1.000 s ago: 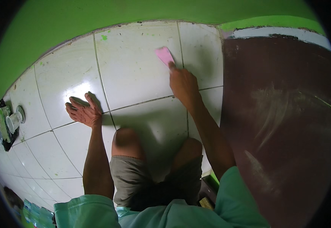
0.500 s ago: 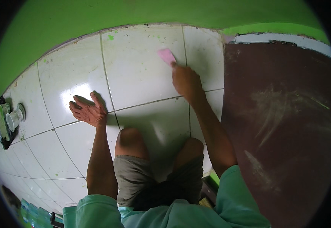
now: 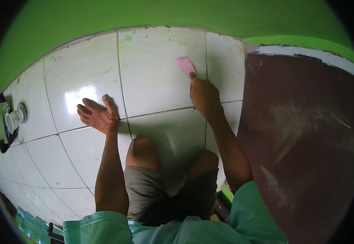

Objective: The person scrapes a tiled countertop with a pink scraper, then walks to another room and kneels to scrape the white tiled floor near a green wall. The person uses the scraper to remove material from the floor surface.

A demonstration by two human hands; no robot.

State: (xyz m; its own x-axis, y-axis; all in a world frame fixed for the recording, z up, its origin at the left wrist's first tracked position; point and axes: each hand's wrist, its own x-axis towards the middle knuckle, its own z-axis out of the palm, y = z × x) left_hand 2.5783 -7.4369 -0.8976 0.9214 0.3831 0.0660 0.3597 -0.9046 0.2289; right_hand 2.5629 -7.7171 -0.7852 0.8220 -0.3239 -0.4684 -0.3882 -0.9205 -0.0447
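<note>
A: Closest in, the person squats, bare knees (image 3: 143, 148) over the white tiled floor (image 3: 156, 81), grey shorts (image 3: 144, 191) and a green shirt (image 3: 242, 219) at the bottom edge.

B: And the hands?

A: The left hand (image 3: 97, 116) lies flat on a tile, fingers spread, its grip released and holding nothing; it props the body. The right hand (image 3: 203, 95) reaches further out, its grip grasping the near end of a small pink pad (image 3: 185, 65), which rests against the tile just beyond the fingertips, beside a grout line (image 3: 205, 57).

B: How should the person work it well?

A: Judging by the pose, the pad should stay flat on the tile with even pressure, strokes kept short enough that the weight stays on the propping hand, and the grout line followed so no strip is missed.

B: What lies around the grips?

A: To the right of the right hand runs a dark brown panel (image 3: 303, 134), scuffed with pale marks. Far out past the left hand, at the floor's edge, sits a clear plastic cup (image 3: 13, 120) among dark bits. Beyond the pad, the tiles end at a bright green wall (image 3: 165, 14).
</note>
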